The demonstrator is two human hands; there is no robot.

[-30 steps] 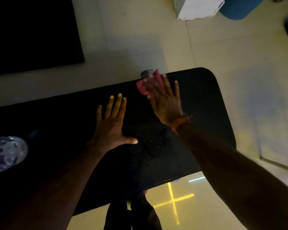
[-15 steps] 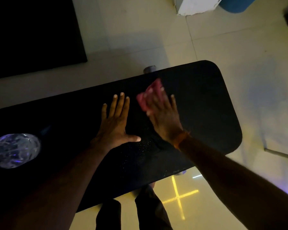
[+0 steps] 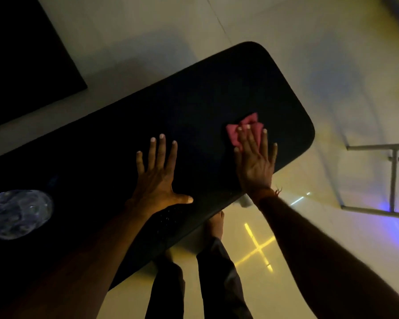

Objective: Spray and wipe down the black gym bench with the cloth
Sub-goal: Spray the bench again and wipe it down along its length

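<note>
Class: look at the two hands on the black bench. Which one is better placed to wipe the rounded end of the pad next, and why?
The right hand: it already presses the pink cloth flat on the bench near that end. The left hand lies bare and splayed mid-pad.

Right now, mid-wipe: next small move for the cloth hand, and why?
Probably drag the cloth back along the bench toward the left hand. The right hand presses it flat near the rounded end, while droplets show unwiped by the near edge below the left hand's thumb. The left hand lies flat, fingers spread, bracing.
</note>
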